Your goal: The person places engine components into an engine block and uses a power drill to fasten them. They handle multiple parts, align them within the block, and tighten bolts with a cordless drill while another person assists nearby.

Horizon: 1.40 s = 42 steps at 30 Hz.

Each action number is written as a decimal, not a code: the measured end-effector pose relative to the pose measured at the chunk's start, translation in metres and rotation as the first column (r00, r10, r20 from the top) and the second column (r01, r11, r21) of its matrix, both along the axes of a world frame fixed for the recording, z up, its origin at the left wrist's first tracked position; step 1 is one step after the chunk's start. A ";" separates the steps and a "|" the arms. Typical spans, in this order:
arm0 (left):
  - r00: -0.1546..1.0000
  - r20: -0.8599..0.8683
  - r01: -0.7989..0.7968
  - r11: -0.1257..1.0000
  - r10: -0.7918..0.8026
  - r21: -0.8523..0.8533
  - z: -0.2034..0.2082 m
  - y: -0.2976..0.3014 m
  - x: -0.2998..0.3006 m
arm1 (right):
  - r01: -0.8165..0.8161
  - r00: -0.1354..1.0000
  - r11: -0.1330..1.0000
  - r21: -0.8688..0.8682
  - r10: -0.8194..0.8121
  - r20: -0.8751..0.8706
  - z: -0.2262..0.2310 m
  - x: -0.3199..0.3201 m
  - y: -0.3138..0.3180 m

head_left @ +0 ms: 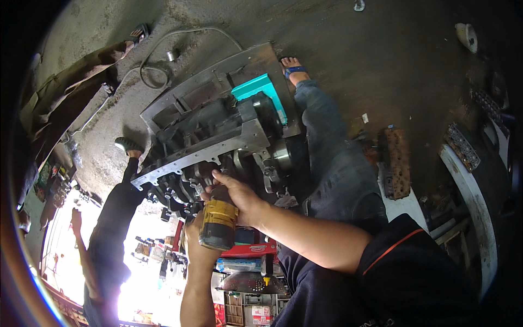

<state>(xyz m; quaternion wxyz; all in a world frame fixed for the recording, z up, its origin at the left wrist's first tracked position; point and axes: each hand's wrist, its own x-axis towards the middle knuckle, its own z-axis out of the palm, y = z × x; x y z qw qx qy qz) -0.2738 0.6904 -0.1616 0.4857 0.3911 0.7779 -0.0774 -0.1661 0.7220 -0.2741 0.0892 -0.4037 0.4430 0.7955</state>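
A yellow and black impact wrench (pixel 219 218) is held in front of me, its rear end toward me. My left hand (pixel 196 231) is closed around it from the left, with most fingers hidden behind the tool. My right hand (pixel 239 196) wraps its front part, thumb stretched toward the engine. Beyond both hands lies an engine block (pixel 199 155) with a bright machined edge. Shiny crankshaft parts (pixel 281 155) show along its near side. The wrench's tip is hidden by my hands and the tool body.
A teal angled piece (pixel 261 87) rests at the block's far right, over a metal plate (pixel 267 54). A cable (pixel 163 43) curls on the floor behind. Another person (pixel 106 245) stands at left. A rusty cylinder head (pixel 395 163) lies right; a red tray (pixel 250 250) is below.
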 end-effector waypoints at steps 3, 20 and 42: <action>1.000 0.015 -0.019 0.998 0.019 0.059 -0.002 -0.013 0.004 | -0.072 0.997 0.997 -0.001 0.072 0.023 0.000 -0.001 0.002; 0.993 0.090 -0.084 0.993 0.077 0.084 0.038 -0.092 0.106 | -0.298 0.952 0.954 0.022 0.296 0.074 0.059 0.111 -0.028; 0.920 -0.117 0.336 0.907 -0.374 -0.252 0.024 -0.016 0.113 | -0.113 0.993 0.994 0.015 0.113 -0.029 0.016 0.140 -0.040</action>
